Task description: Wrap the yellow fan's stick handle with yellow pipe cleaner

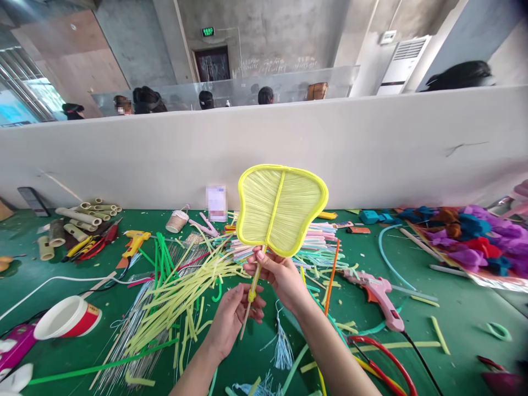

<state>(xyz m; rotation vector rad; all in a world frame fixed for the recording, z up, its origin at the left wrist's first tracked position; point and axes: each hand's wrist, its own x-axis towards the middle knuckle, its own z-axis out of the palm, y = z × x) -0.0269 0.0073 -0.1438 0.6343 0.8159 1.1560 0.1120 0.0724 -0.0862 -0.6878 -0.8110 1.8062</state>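
A small yellow fan [281,208] with a yellow rim and a thin stick handle stands upright above the green table [454,308]. My right hand [277,273] is closed on the handle just under the fan's face. My left hand [233,319] pinches the lower part of the stick, near a yellow knot. A pale blue tassel [282,346] lies on the table below both hands.
Yellow and green strips [181,297] lie heaped at the left. A pink glue gun [377,294] and a yellow glue gun [132,240] rest on the table. A tipped red-and-white cup [68,318], bamboo tubes [80,217], coloured felt [474,239] and a white partition [371,148] surround the spot.
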